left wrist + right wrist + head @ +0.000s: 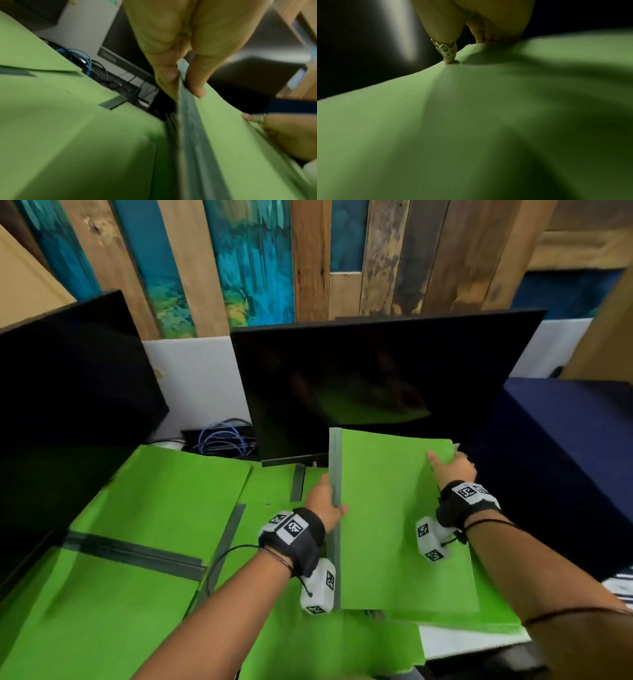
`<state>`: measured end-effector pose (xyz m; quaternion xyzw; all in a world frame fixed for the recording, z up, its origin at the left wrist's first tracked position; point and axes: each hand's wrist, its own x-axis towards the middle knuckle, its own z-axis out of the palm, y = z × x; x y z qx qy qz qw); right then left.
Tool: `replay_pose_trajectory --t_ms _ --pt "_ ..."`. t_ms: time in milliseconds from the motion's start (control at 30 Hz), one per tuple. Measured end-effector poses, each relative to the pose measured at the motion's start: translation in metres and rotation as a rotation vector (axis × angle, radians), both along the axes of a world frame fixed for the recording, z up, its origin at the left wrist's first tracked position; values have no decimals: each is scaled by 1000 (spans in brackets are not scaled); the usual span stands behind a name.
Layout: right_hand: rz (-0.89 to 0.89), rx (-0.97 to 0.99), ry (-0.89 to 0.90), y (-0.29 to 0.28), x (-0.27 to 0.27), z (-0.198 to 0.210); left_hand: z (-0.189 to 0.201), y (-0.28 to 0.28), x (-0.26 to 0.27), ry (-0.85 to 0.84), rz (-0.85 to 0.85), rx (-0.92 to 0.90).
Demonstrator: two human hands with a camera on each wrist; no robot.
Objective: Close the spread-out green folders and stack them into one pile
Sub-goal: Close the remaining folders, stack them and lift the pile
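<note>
The left hand (323, 501) has its fingers hidden behind the grey spine of the closed green folder (404, 522), so the head view shows only the thumb side. The right hand (452, 469) hides its fingertips past the folder's far corner. The open folder (137, 542) at left is cut off by the bottom edge. The left wrist view is smeared with blur; the right wrist view is dark, the thumb ring (444, 49) unclear
</note>
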<state>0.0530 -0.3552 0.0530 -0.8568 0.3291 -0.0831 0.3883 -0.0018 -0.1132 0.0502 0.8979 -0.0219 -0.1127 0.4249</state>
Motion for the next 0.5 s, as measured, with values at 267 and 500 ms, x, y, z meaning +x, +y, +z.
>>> replay_pose_trajectory --t_ms 267,500 --pt "271 -123 449 -13 -13 -58 -51 -53 8 66 85 115" --pt "532 -271 650 -6 -18 -92 -68 -63 9 109 -83 303"
